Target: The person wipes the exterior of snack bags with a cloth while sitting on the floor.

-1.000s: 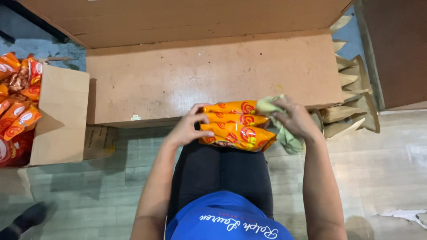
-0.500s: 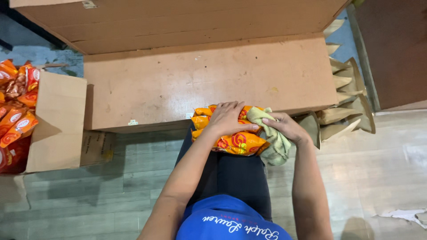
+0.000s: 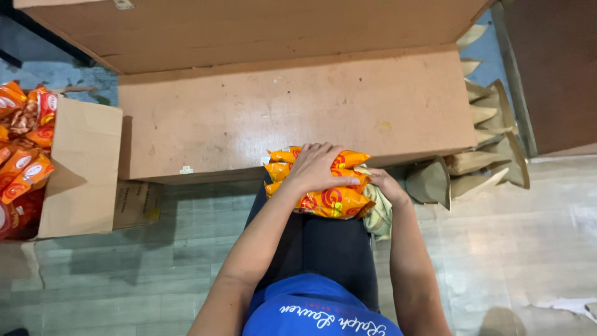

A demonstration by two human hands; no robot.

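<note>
Orange snack packets (image 3: pixel 329 200) lie under left hand (image 3: pixel 316 167) (grip closed on them); right hand (image 3: pixel 384 185) grip unclear.

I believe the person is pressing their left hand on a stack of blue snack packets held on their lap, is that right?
Not quite: the head view shows the snack packets are orange, not blue. The left hand does press on the stack on the lap.

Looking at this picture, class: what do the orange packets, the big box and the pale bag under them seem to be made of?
Orange packets: glossy plastic film, judging by shine and crinkles. Big box: matte brown corrugated cardboard, creased flaps. Pale bag: soft and dull, perhaps cloth or thin plastic; unclear.
</note>
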